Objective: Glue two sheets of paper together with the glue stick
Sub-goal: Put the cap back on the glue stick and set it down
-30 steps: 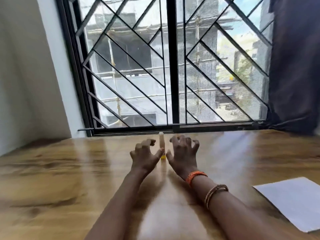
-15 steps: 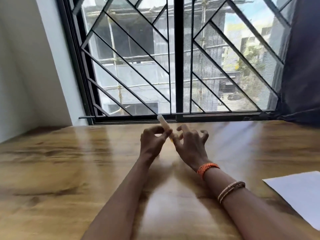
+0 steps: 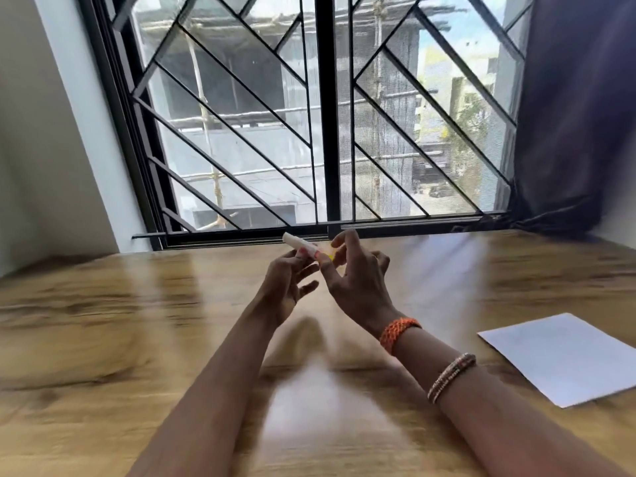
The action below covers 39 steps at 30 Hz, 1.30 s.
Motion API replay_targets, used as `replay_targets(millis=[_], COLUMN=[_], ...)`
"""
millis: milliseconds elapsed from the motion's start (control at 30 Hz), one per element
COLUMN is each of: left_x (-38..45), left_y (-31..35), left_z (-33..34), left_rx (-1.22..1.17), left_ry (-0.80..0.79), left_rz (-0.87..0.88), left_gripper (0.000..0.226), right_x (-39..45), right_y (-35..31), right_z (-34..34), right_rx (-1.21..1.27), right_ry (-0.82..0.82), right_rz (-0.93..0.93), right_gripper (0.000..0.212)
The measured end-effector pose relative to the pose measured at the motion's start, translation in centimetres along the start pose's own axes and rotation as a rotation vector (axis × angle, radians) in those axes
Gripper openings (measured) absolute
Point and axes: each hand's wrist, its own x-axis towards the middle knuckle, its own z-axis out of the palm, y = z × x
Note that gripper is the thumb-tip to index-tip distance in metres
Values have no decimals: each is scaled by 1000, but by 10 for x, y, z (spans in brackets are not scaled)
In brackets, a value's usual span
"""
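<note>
The glue stick (image 3: 298,243) is a short white tube with a yellow end, held tilted above the far middle of the wooden table (image 3: 103,339). My left hand (image 3: 287,287) pinches its white body with fingertips, palm turned up. My right hand (image 3: 354,280) grips the yellow end between thumb and fingers, the other fingers spread. White paper (image 3: 568,356) lies flat on the table at the right, partly cut off by the frame edge; I cannot tell whether it is one sheet or two stacked.
A window with a black diagonal metal grille (image 3: 327,132) runs along the table's far edge. A dark curtain (image 3: 578,115) hangs at the right of it. A pale wall (image 3: 41,149) stands at the left.
The glue stick stood upright on the table between both hands; now it is lifted off and tilted, held by both hands. The paper sits further right in view.
</note>
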Motion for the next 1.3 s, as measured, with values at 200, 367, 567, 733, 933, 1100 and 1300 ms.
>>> replay_targets(millis=[200,367,567,733,933,1100,1300], left_x=[2,4,5,4,0,3,0], left_y=[1,0,-2,0,8,5,8], left_z=[4,1,8,23,28,27,32], left_rx=[-21,32,62,-72,-47,-17,-110], left_ry=[-28,12,58,-11,56,117,40], left_rz=[-2,-71,-133,-74,-28,-118,-117], left_gripper=[25,23,24,21,23,28,27], right_x=[1,2,6,6,3,6,3], right_y=[-2,-3,12,6,-6,5,-11], right_z=[-6,-8,-15,-20,-19,-28,-28], right_rx=[80,111,-186,275,244,-494,-203], right_ry=[-46,-39,-68,-86,-26,10,21], right_rz=[58,2,-299,124,58,-530,-169], right_gripper=[19,19,15,31,21,22,16])
